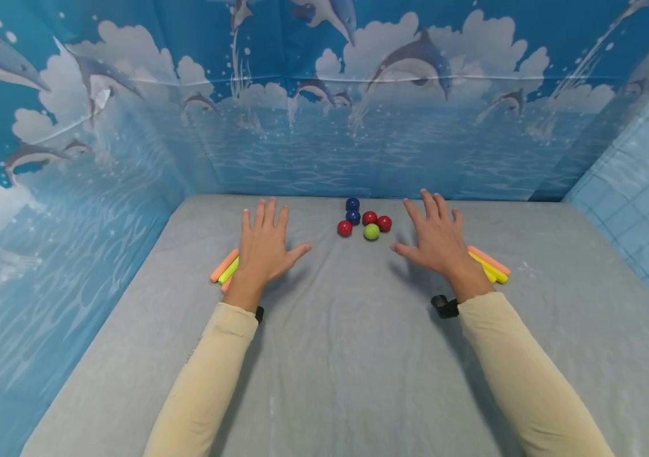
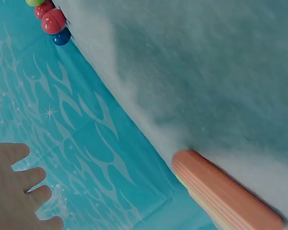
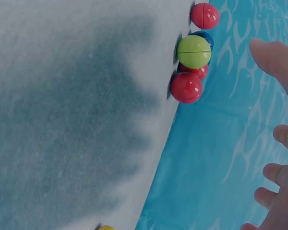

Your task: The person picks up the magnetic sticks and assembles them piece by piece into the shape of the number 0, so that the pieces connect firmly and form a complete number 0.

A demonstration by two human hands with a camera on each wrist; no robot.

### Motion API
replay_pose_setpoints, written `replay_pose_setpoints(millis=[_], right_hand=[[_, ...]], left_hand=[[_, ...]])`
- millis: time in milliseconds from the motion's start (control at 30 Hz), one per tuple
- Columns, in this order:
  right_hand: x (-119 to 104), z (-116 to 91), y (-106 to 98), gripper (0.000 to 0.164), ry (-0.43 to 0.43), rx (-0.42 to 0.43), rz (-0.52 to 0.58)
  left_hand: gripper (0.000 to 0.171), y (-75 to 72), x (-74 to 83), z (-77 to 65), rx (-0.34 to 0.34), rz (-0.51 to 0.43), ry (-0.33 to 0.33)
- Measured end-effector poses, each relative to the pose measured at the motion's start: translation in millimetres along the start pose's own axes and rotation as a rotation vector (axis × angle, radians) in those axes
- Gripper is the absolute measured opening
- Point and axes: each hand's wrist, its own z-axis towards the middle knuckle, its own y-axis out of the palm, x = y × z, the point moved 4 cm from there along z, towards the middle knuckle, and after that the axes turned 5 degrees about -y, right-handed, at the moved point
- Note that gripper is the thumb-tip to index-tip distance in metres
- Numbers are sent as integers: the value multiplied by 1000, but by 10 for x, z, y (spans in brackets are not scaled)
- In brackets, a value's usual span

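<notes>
My left hand is held over the grey cloth surface with fingers spread and nothing in it. Beside its wrist lie orange and yellow-green sticks; one orange stick shows long ridges, like modelling clay. My right hand is also spread and holds nothing, its shadow falling on the cloth. Orange and yellow sticks lie by the right wrist, partly covered by it. Between the hands, farther back, sit shiny balls: a green ball, two blue balls and three red balls.
The grey cloth covers the table. A blue curtain printed with dolphins and waves stands along the back and left, close behind the balls. Pale blue tiled-pattern sheeting is on the right. A black wrist device sits at the right wrist.
</notes>
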Motion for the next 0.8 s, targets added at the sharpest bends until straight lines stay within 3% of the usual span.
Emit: replay_pose_setpoints(millis=[200,367,567,800], right_hand=[[6,-53,-51,89,11,-11,55],[-3,-202,-130,66,-76,30,193],[113,-618,-216,41,-189,78,309],[232,-933,-235,30,-266,133,308]], left_hand=[[92,0,-76,-30,12,-26,28],[83,-35,-223,-179,11,-89,76],[71,-80,-536,-442,43,-191,192],[52,-108,-880,-616,146,-245,198]])
